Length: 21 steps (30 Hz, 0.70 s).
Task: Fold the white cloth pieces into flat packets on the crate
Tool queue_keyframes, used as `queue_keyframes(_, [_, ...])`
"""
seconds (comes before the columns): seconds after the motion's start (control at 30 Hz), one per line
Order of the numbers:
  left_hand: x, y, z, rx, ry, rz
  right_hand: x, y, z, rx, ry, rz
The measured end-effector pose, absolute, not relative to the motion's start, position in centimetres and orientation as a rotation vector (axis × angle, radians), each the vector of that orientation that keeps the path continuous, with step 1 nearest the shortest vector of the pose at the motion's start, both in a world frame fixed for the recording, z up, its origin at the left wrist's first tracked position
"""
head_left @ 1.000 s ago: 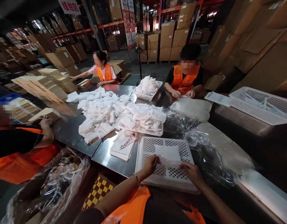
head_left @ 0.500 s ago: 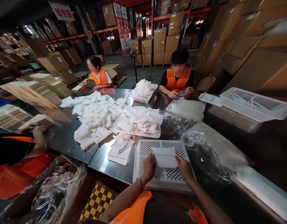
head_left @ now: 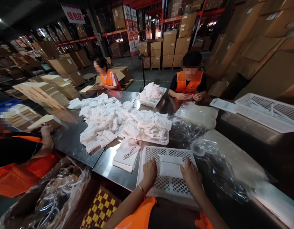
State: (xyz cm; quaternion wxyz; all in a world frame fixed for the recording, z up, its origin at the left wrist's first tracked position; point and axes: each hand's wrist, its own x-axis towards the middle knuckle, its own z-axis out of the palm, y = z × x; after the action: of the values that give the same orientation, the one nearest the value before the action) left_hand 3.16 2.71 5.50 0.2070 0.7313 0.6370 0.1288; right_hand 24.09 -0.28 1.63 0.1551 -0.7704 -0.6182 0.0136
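Note:
A small folded white bag (head_left: pixel 171 166), flat with a dark line across it, is above the white perforated basket (head_left: pixel 158 190) in front of me. My left hand (head_left: pixel 150 174) is closed at its left edge; the fingertips are partly hidden. At the right edge my right hand (head_left: pixel 191 174) pinches the bag, thumb on the near side. Left of the basket lies a stack of flat white bags (head_left: pixel 125 159), the top one printed "beauty". Beyond it, a white tray (head_left: pixel 168 140) holds several folded white packets.
A big heap of white packets (head_left: pixel 99 117) covers the table's middle. Clear plastic bags (head_left: pixel 233 159) lie to the right, near another white basket (head_left: pixel 268 122). Co-workers sit across (head_left: pixel 187 82) and at left (head_left: pixel 17 152). An open plastic-lined box (head_left: pixel 53 190) stands below left.
The bag's raised upper part is now folded down, making a compact rectangle. Both hands have shifted slightly, the left one turning knuckles up. The view has swung a little left.

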Motion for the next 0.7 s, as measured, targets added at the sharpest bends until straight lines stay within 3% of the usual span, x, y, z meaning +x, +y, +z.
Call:
queue_keyframes(0.17, [6.2,2.6,4.9,2.504,1.312,0.548,21.1,0.5,-0.8,-1.585,-1.985,-0.077])
queue_keyframes(0.23, [7.0,2.5,2.8,2.568,1.189,0.563,20.2,0.7,-2.4,-1.535,-2.003,-0.06])
queue_keyframes(0.43, [5.4,1.9,-2.5,2.474,1.454,0.63,20.6,0.1,-4.7,-1.669,-1.751,0.0])
queue_keyframes(0.53, [5.1,2.0,-2.4,2.322,1.466,0.672,21.9,0.1,-4.3,-1.706,-1.51,0.307])
queue_keyframes(0.7, [7.1,2.9,-0.6,1.536,1.311,0.809,23.6,0.6,-0.8,-1.562,-0.976,1.164])
